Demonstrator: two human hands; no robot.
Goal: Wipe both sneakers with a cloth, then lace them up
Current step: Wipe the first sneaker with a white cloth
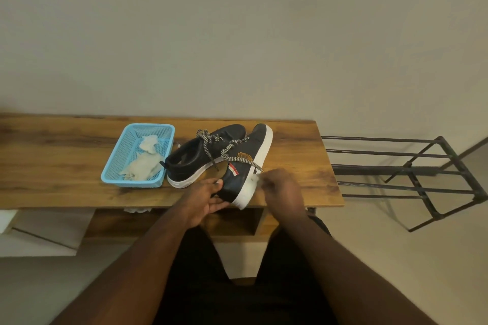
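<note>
Two black sneakers with white soles and checked laces lie on the wooden table (66,192). The left sneaker (200,157) rests flat beside the basket. The right sneaker (249,163) is tilted onto its side with its white sole facing right. My left hand (206,198) grips this sneaker at the heel. My right hand (281,187) holds a small pale cloth (254,179) bunched against the white sole near the heel; most of the cloth is hidden under my fingers.
A blue plastic basket (116,150) on the table's left holds more crumpled pale cloths (144,163). A black metal shoe rack (412,169) stands on the floor to the right of the table. A wall is right behind the table.
</note>
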